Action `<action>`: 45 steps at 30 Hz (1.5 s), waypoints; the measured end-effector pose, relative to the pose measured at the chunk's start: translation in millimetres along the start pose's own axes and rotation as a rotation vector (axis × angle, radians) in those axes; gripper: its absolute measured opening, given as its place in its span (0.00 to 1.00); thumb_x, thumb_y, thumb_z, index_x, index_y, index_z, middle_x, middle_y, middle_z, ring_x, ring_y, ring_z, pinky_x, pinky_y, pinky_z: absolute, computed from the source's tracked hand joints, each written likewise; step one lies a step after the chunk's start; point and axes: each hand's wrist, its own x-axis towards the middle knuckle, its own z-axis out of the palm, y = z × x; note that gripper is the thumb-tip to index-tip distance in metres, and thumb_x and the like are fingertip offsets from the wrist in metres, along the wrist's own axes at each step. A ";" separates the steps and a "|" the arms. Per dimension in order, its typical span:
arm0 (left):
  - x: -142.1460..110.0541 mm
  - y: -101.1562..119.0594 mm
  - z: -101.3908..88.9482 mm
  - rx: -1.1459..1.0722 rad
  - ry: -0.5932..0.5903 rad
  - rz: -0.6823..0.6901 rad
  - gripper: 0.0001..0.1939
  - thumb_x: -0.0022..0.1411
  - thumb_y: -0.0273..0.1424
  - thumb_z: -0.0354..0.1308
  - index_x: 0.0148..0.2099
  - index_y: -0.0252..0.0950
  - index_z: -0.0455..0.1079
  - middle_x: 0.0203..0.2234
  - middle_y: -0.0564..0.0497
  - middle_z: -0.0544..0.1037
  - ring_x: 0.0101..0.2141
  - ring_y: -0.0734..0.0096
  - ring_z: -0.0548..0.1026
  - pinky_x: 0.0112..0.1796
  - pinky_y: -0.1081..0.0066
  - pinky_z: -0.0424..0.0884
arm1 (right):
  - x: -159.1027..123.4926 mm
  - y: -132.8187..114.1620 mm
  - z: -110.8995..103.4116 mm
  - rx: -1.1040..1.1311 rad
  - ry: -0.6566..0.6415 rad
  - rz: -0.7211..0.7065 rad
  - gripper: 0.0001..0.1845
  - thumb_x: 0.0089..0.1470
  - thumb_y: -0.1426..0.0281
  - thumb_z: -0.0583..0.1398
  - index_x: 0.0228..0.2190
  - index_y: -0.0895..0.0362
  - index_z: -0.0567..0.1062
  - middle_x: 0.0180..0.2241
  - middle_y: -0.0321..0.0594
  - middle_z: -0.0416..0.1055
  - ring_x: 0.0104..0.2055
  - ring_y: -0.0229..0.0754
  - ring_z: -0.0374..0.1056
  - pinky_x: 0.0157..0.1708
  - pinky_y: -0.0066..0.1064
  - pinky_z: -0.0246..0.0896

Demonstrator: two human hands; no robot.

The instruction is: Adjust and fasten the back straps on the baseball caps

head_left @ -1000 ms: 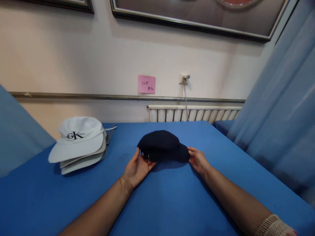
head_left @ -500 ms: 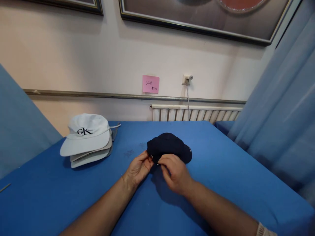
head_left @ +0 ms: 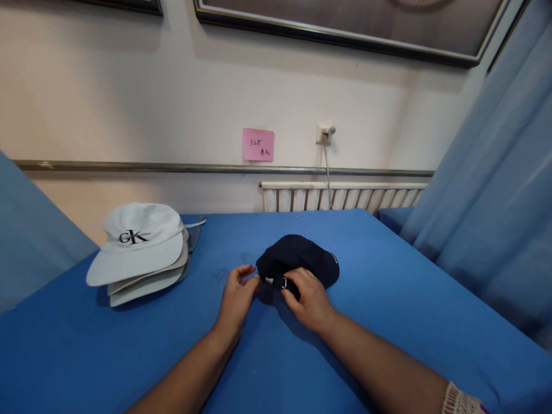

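A dark navy baseball cap (head_left: 297,256) sits on the blue-covered table, its brim pointing right and its back opening towards me. My right hand (head_left: 310,299) is closed on the cap's back strap, with a small metal buckle (head_left: 284,283) showing by the thumb. At the left end of the strap, my left hand (head_left: 237,296) has its thumb and fingers bent together against the cap's edge. A small pale bit shows between the two hands; what it is I cannot make out.
Several caps are stacked at the left, a white cap (head_left: 138,238) with black letters on top. Beyond the blue table (head_left: 267,368) are a radiator (head_left: 345,195), a pink note (head_left: 258,144) and a plugged-in socket (head_left: 324,134). Blue curtains (head_left: 495,190) hang on both sides.
My left hand has drawn slightly left and turned more upright at the cap's edge. The buckle on the strap now shows more clearly in my right hand. The view has shifted a little.
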 end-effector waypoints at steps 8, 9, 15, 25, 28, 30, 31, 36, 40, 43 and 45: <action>-13.9 4.4 -1.8 0.607 -0.400 0.797 0.14 0.60 0.28 0.58 0.49 0.40 0.73 0.40 0.46 0.79 0.42 0.60 0.74 0.48 0.59 0.68 | -3.5 -1.7 -6.1 -0.078 -0.006 0.059 0.10 0.53 0.75 0.58 0.39 0.56 0.72 0.36 0.41 0.72 0.40 0.44 0.67 0.42 0.36 0.63; -14.3 4.7 -1.5 0.600 -0.408 0.773 0.14 0.59 0.28 0.60 0.49 0.41 0.74 0.41 0.46 0.79 0.43 0.59 0.74 0.49 0.59 0.68 | -3.9 -2.1 -5.4 -0.087 -0.016 0.061 0.09 0.53 0.75 0.58 0.38 0.56 0.72 0.36 0.41 0.72 0.39 0.44 0.66 0.41 0.36 0.63; -13.8 7.8 -0.7 0.315 -0.516 0.477 0.15 0.52 0.24 0.66 0.43 0.43 0.78 0.39 0.46 0.79 0.43 0.56 0.71 0.53 0.62 0.62 | -5.5 -2.6 -2.9 -0.120 -0.083 0.048 0.08 0.53 0.76 0.58 0.37 0.56 0.72 0.35 0.41 0.71 0.39 0.44 0.66 0.41 0.37 0.62; -15.5 7.8 1.8 0.331 -0.356 0.457 0.15 0.51 0.20 0.62 0.41 0.40 0.75 0.32 0.50 0.75 0.33 0.65 0.71 0.39 0.70 0.66 | -5.0 -1.1 -1.7 -0.051 -0.082 0.056 0.11 0.52 0.77 0.58 0.38 0.56 0.72 0.34 0.40 0.71 0.38 0.43 0.66 0.39 0.35 0.62; -11.6 6.7 2.7 0.180 -0.274 0.341 0.15 0.51 0.20 0.61 0.42 0.38 0.71 0.30 0.53 0.74 0.30 0.70 0.72 0.34 0.72 0.67 | -4.5 3.7 -1.0 0.018 -0.062 0.118 0.11 0.51 0.78 0.58 0.37 0.56 0.73 0.33 0.38 0.72 0.37 0.42 0.67 0.38 0.33 0.62; -10.1 7.1 4.3 0.024 -0.273 0.250 0.15 0.51 0.20 0.61 0.41 0.37 0.70 0.31 0.53 0.74 0.29 0.71 0.73 0.34 0.72 0.69 | -4.4 6.7 -1.2 0.074 -0.062 0.161 0.09 0.53 0.77 0.58 0.36 0.55 0.74 0.33 0.38 0.73 0.36 0.41 0.68 0.37 0.32 0.62; -9.8 7.7 4.9 -0.041 -0.276 0.215 0.15 0.51 0.19 0.61 0.41 0.37 0.70 0.32 0.52 0.75 0.31 0.71 0.74 0.36 0.72 0.69 | -4.4 8.0 -1.3 0.101 -0.066 0.179 0.08 0.54 0.76 0.58 0.36 0.55 0.74 0.33 0.38 0.73 0.36 0.40 0.69 0.37 0.31 0.62; -12.3 11.2 2.5 0.049 -0.368 0.237 0.17 0.48 0.18 0.65 0.41 0.35 0.76 0.37 0.46 0.78 0.39 0.65 0.74 0.44 0.71 0.67 | -4.6 13.5 -1.5 0.191 -0.044 0.209 0.06 0.57 0.72 0.58 0.36 0.55 0.75 0.34 0.38 0.75 0.35 0.41 0.71 0.37 0.30 0.64; -14.6 9.2 0.2 0.182 -0.467 0.323 0.19 0.45 0.19 0.68 0.42 0.39 0.78 0.37 0.48 0.78 0.40 0.62 0.72 0.47 0.70 0.65 | -4.6 15.1 -3.1 0.209 -0.005 0.210 0.08 0.58 0.72 0.56 0.37 0.55 0.75 0.32 0.38 0.76 0.34 0.40 0.71 0.36 0.30 0.65; -15.9 6.4 3.1 0.203 -0.479 0.344 0.21 0.44 0.21 0.69 0.43 0.39 0.78 0.36 0.48 0.77 0.39 0.61 0.72 0.44 0.69 0.66 | -4.6 10.5 -5.7 0.203 0.006 0.203 0.10 0.58 0.73 0.55 0.40 0.54 0.75 0.34 0.38 0.76 0.35 0.40 0.72 0.37 0.30 0.66; -17.3 5.3 6.8 0.233 -0.450 0.360 0.20 0.46 0.23 0.69 0.44 0.39 0.77 0.35 0.48 0.77 0.37 0.63 0.72 0.42 0.69 0.66 | -5.0 5.1 -7.3 0.197 -0.018 0.157 0.13 0.58 0.74 0.55 0.44 0.53 0.74 0.37 0.38 0.77 0.37 0.41 0.73 0.40 0.31 0.67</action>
